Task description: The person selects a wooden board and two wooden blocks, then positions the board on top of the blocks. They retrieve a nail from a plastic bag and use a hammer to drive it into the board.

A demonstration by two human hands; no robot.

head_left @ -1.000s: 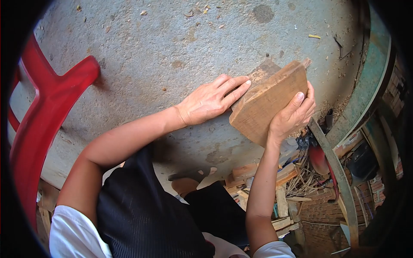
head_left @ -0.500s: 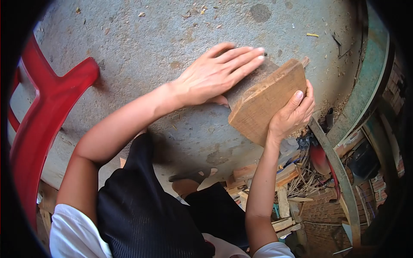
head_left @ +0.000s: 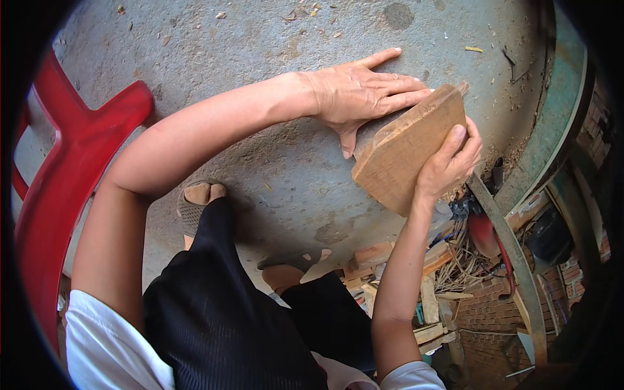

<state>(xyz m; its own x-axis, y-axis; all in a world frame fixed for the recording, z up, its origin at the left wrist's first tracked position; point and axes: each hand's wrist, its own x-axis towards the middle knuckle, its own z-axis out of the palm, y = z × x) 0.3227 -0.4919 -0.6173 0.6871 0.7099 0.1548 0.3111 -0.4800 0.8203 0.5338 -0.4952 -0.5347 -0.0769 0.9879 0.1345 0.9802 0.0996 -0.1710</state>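
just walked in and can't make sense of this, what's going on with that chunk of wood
A person is holding a thick wooden block tilted on edge on a rough grey concrete surface. The right hand grips the block's near edge, fingers wrapped over it. The left hand lies open and flat, fingers reaching to the block's far side, palm on the concrete. A red plastic chair stands to the left, and scrap wood offcuts lie lower down near the person's feet.

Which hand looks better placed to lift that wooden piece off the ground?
Probably the right hand: its fingers already wrap the edge of the brown wedge-shaped wooden block. The left hand lies flat and open beside it.
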